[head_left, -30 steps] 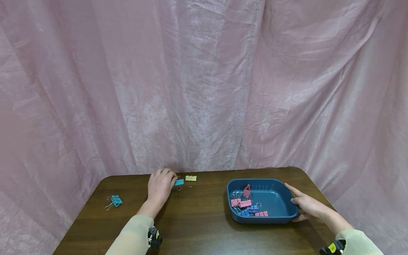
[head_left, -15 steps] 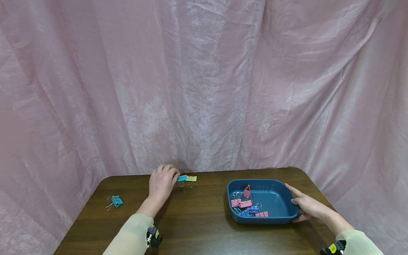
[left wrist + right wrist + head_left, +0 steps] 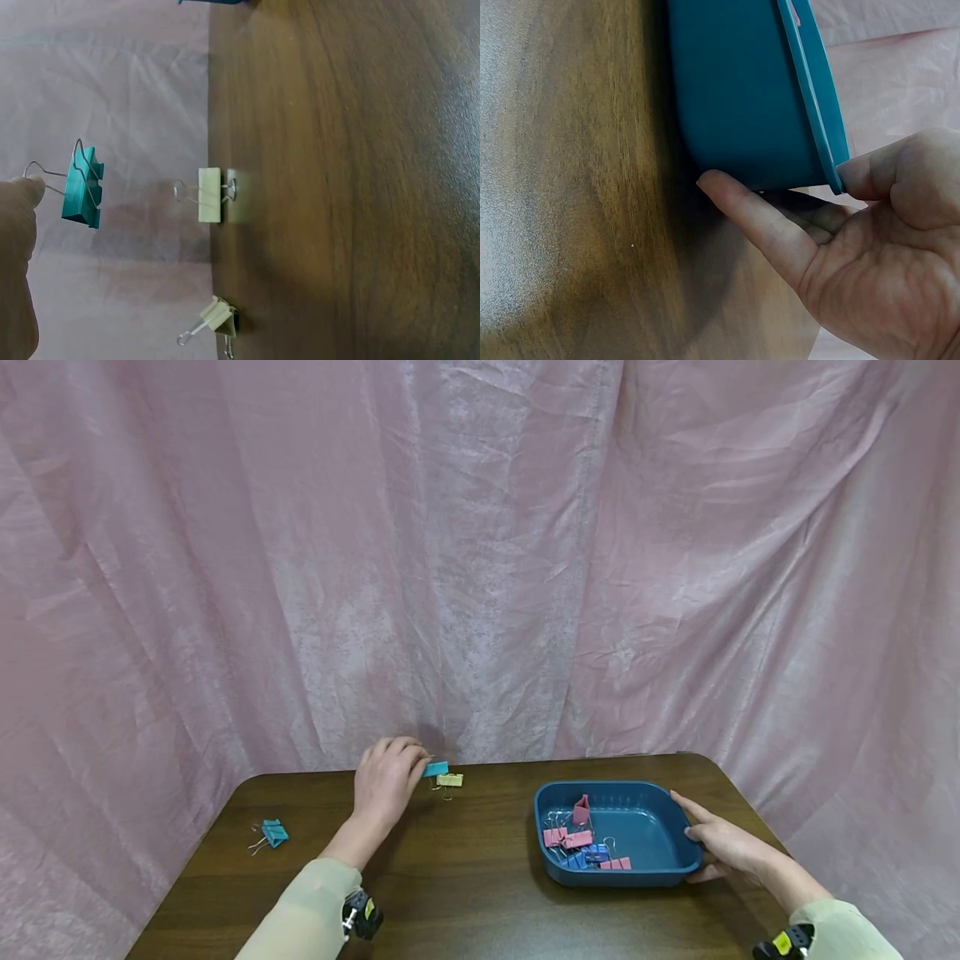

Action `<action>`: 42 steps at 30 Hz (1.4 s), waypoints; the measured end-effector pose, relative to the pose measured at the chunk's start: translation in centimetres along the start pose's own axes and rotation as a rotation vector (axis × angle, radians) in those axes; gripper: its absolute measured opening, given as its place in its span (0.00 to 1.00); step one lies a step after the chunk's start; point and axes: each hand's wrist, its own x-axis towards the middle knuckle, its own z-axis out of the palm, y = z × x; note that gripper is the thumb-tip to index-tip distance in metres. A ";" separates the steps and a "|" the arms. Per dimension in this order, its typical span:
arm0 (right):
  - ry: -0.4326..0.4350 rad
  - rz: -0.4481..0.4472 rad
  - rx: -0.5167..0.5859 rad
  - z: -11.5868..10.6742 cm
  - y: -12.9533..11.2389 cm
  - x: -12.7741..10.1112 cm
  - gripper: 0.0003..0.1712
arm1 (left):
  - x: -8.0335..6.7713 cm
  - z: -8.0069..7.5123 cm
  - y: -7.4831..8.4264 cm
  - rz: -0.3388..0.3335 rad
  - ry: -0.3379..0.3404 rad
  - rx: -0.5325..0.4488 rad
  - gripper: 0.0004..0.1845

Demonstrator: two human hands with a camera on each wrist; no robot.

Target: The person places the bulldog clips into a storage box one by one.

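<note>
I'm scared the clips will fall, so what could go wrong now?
The left grip pinches the blue-green clip by a wire handle, so it might twist or slip out. A yellow clip sits near the far edge of the table, so a bump could perhaps knock it off.

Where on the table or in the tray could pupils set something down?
Bare: table between left forearm and tray; the tray's right side, by the right hand. Crowded: its left side, with pink and blue clips; the far edge, with yellow clips near the left hand.
</note>
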 end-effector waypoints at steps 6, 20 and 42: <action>0.002 0.007 0.005 -0.1 0.1 0.2 0.41 | 0.5 -0.3 0.7 0.013 0.010 -0.008 0.04; 0.003 0.009 0.021 -0.2 -0.1 0.2 0.41 | 1.4 -0.6 2.2 0.042 0.020 -0.035 0.04; 0.005 0.005 0.027 0.0 0.0 0.2 0.42 | 2.9 -1.2 4.3 0.070 0.013 -0.067 0.02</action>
